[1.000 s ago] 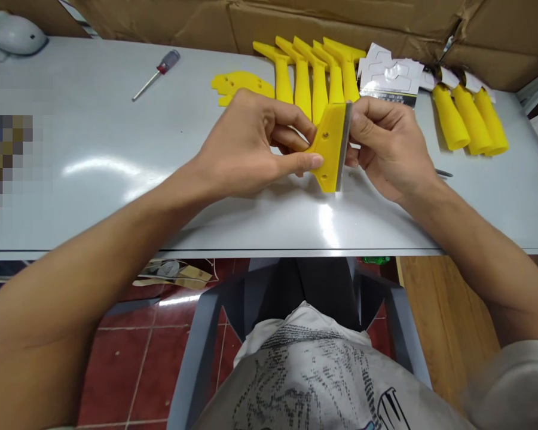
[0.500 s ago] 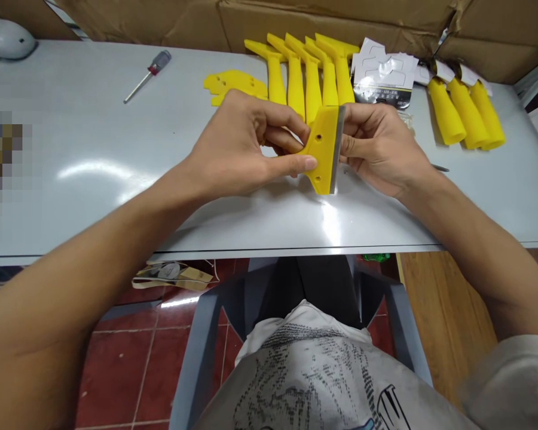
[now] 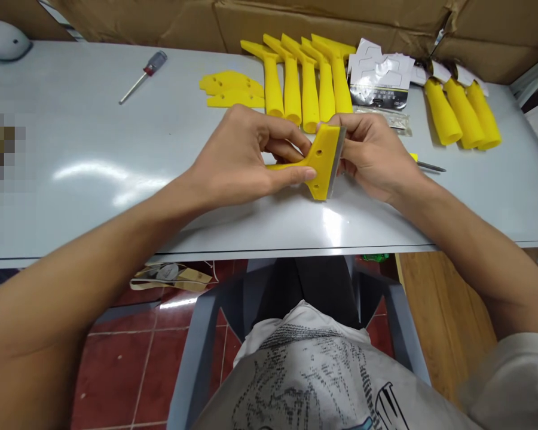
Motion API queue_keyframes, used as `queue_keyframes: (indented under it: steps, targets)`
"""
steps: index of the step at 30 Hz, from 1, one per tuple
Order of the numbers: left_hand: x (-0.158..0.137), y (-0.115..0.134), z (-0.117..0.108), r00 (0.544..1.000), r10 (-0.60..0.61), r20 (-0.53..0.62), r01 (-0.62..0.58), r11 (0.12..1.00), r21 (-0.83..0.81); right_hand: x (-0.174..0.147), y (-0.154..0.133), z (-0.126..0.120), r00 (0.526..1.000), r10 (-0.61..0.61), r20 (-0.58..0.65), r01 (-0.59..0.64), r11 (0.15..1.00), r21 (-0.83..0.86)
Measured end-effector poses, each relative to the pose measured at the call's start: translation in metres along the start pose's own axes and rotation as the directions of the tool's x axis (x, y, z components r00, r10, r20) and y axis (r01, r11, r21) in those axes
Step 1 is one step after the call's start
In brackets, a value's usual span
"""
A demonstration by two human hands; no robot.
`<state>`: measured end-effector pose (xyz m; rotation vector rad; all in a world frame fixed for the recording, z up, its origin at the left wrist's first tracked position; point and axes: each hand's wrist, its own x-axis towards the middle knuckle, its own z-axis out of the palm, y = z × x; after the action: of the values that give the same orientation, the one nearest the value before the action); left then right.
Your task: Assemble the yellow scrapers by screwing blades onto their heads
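My left hand (image 3: pixel 246 155) is closed around the neck of a yellow scraper (image 3: pixel 319 167), its thumb pressed flat on the near face. The scraper head stands upright above the table, with two holes showing and a thin metal blade (image 3: pixel 338 162) along its right edge. My right hand (image 3: pixel 374 155) pinches at the blade side; its fingertips are partly hidden behind the head. Beyond the hands lie several yellow scraper handles (image 3: pixel 310 98) in a row, and left of them a few flat yellow plates (image 3: pixel 234 99) with holes.
White printed cards (image 3: pixel 379 83) lie right of the handles, beside a clear packet (image 3: pixel 397 122). Three yellow scrapers (image 3: pixel 466 116) with covered heads rest farther right. A screwdriver (image 3: pixel 144 74) lies at back left. Behind my right hand a dark metal shaft (image 3: pixel 431 167) with a yellow end sticks out.
Both hands and the scraper have come slightly lower and nearer to me. The right fingers have shifted at the blade's upper end. The view has moved a little.
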<state>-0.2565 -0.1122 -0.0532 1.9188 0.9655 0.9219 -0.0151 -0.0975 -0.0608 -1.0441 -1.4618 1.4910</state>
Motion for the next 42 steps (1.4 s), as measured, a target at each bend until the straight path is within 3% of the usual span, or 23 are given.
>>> queue_keyframes:
  steps: [6, 14, 20, 26, 31, 36, 39, 42]
  targets:
    - [0.001, 0.003, 0.0, 0.999, -0.047, 0.016, 0.047, 0.998, 0.037, -0.002, 0.005, 0.0, 0.991, -0.131, -0.008, 0.131, 0.991, -0.006]
    - [0.004, 0.004, 0.0, 1.0, -0.01, -0.008, 0.01, 1.0, 0.0, -0.007, -0.003, 0.0, 0.997, -0.048, -0.064, 0.051, 0.997, 0.049]
    - [0.007, 0.003, -0.003, 1.0, -0.03, -0.007, 0.029, 0.998, -0.053, -0.01, -0.003, -0.001, 0.988, -0.151, -0.042, 0.154, 0.985, 0.074]
    - [0.005, 0.003, -0.002, 0.997, -0.075, 0.033, 0.077, 0.994, -0.075, -0.009, 0.004, -0.006, 0.995, -0.086, -0.046, 0.086, 0.996, -0.007]
    - [0.006, 0.001, -0.003, 0.997, -0.072, 0.037, 0.074, 0.995, -0.069, -0.009, 0.004, -0.004, 0.989, -0.143, -0.024, 0.143, 0.99, -0.009]
    - [0.01, -0.005, -0.005, 1.0, 0.005, 0.024, -0.003, 0.997, -0.081, -0.013, -0.003, 0.0, 0.991, -0.13, -0.01, 0.13, 0.99, 0.059]
    - [0.01, -0.004, -0.007, 1.0, -0.024, 0.005, 0.024, 0.997, -0.071, -0.016, -0.007, 0.001, 0.989, -0.147, -0.002, 0.146, 0.983, 0.113]
    - [0.01, -0.004, -0.009, 0.999, -0.054, 0.007, 0.054, 0.996, -0.064, -0.019, -0.008, -0.003, 0.984, -0.175, 0.045, 0.172, 0.983, 0.06]
